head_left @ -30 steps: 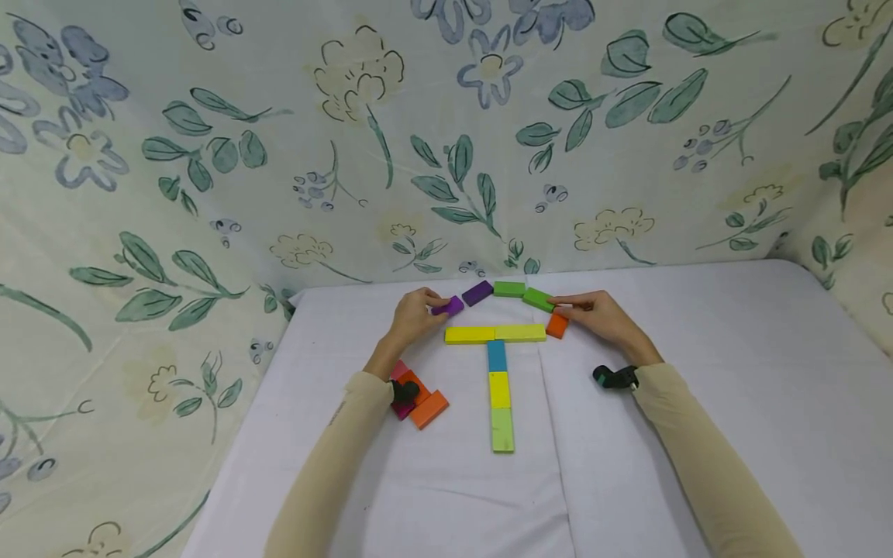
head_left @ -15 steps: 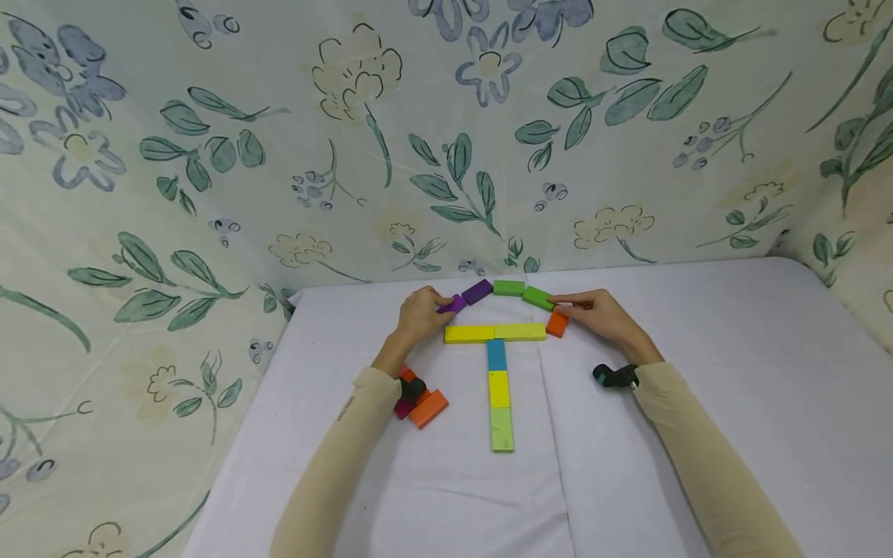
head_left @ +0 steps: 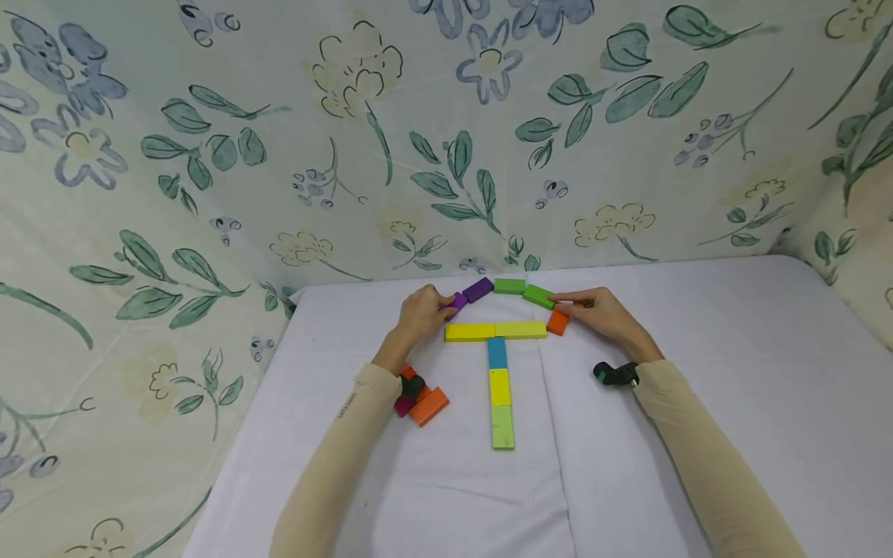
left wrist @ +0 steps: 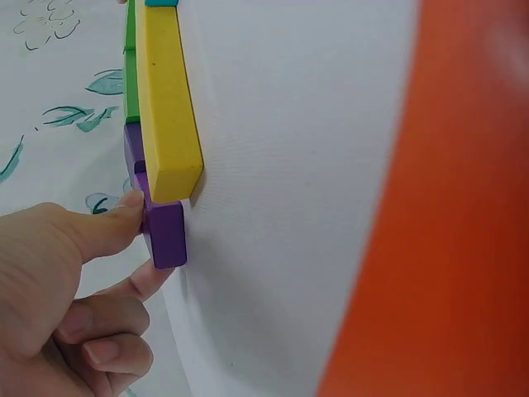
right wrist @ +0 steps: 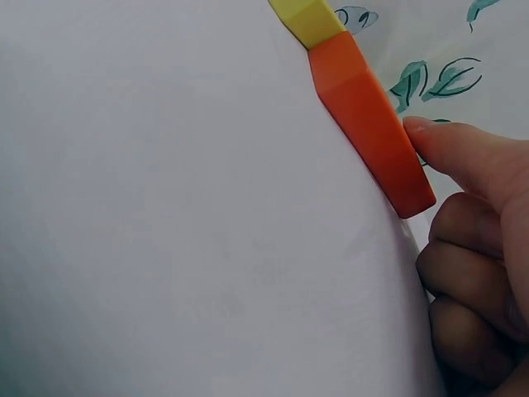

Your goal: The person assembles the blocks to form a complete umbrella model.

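My left hand (head_left: 420,311) pinches a bright purple block (left wrist: 168,231) between thumb and index finger, with the other fingers curled. The block stands at the left end of a curved row, against a dark purple block (head_left: 478,291). Then come two green blocks (head_left: 510,287) and an orange block (head_left: 557,322) at the right end. My right hand (head_left: 601,316) reaches its extended index finger to the right-hand green block. Its thumb touches the orange block (right wrist: 372,124) in the right wrist view, the lower fingers folded. Under the curve lie two yellow blocks (head_left: 470,332) end to end.
A column of blue (head_left: 497,353), yellow (head_left: 499,387) and light green (head_left: 502,428) blocks runs down from the yellow bar. Loose orange (head_left: 429,406) and magenta (head_left: 402,406) blocks lie under my left wrist, partly hidden. Floral fabric (head_left: 446,155) hangs behind the white-covered table (head_left: 732,372).
My left hand has moved slightly right and pushed the bright purple block up to the dark purple one, closing the gap. The right hand has stayed in place.
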{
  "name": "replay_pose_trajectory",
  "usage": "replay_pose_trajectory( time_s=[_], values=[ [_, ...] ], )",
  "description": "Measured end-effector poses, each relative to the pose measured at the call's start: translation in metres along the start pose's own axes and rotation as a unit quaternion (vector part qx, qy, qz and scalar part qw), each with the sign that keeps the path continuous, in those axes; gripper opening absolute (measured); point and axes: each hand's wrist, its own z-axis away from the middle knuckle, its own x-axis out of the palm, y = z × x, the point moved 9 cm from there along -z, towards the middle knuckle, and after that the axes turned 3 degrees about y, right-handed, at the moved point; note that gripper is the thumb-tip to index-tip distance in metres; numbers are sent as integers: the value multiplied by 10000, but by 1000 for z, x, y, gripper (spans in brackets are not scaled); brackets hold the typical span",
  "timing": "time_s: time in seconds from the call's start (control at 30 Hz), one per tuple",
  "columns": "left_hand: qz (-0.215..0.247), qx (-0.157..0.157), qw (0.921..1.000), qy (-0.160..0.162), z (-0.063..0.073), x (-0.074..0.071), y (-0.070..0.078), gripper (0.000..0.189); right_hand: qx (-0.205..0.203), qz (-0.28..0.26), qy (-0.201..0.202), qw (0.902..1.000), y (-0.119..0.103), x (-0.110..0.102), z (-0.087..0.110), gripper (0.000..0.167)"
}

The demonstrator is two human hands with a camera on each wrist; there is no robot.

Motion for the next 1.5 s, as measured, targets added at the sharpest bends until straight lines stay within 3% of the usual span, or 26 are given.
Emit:
replay_pose_trajectory(
  time_s=[0.47,0.67,0.8,0.93,1.17,1.33,1.5],
  values=[
    [111,123,9998,-133,-1,0,-5,33,25,-24,28,10000,-2,-3,1,43],
    [449,303,9985,3,9,-14,-18,33,-17,-107,0,9999,-1,0,1,41],
    [864,250,9958,154,27,-30,-40,32,0,-151,-24,9999,0,1,1,42],
    [1234,48,9922,165,55,-43,-67,33,43,-148,-42,9999,2,1,1,43],
    [1624,-123,9866,56,106,-46,-102,39,12,-126,-21,9999,2,-1,0,44],
    [1801,-191,9835,-6,131,-40,-113,42,-21,-133,-11,9999,4,-1,0,44],
    [1875,-72,9822,-35,139,-35,-105,43,-19,-169,-27,9999,4,1,-1,43]
  ],
)
